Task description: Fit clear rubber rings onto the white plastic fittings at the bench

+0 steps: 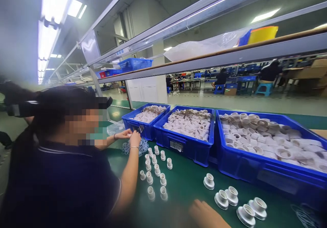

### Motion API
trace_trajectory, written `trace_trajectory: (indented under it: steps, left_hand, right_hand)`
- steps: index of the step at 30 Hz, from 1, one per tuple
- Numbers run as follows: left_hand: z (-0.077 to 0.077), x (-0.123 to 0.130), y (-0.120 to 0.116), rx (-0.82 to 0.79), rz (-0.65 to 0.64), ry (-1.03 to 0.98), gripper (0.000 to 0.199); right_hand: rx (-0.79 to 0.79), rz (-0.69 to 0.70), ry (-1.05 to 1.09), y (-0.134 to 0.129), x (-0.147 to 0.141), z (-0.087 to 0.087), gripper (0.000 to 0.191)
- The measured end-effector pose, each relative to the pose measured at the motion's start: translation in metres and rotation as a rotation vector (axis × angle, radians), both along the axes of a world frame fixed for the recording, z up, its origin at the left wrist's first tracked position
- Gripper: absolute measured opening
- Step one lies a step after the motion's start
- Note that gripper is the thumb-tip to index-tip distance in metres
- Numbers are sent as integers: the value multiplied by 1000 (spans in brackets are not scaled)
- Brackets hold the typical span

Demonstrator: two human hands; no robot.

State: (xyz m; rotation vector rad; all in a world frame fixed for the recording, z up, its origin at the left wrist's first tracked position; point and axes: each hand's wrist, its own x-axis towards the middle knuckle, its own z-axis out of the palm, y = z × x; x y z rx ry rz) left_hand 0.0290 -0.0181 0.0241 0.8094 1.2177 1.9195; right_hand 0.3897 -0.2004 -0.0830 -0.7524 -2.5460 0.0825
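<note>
White flanged fittings [231, 200] stand on the green bench [186, 183] beside the person's hand [204, 214], its grip unclear, before three blue crates [187, 146] of white parts

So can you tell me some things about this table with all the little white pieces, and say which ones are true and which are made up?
1. Three blue bins full of white parts stand on the green table. True.
2. The flanged white fittings near the wearer's hand are stacked in a tower. False: they stand apart, side by side on the table.
3. The co-worker's hands are near a pile of thin clear rings. True.
4. The small white tubes in front of the co-worker lie inside a bin. False: they stand upright on the table.
5. The yellow crate sits on the floor. False: it is up on the overhead shelf.
</note>
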Motion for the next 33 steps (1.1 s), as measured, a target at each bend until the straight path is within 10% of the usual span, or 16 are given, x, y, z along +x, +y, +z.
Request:
trace_trajectory:
  steps: [6, 9, 22, 33]
  left_hand:
    - [9, -3, 3, -65, 17, -44, 32]
    - [18, -11, 2, -92, 11, -70, 30]
    - [31, -10, -4, -119, 65, -82, 41]
    - [19, -62, -11, -191, -96, 46, 24]
  right_hand:
    - [-419, -143, 142, 13, 21, 83, 22]
    - [-400, -154, 168, 40, 11, 97, 27]
    - [-48, -260, -231, 119, -86, 75, 21]
    - [2, -237, -183, 12, 24, -20, 13]
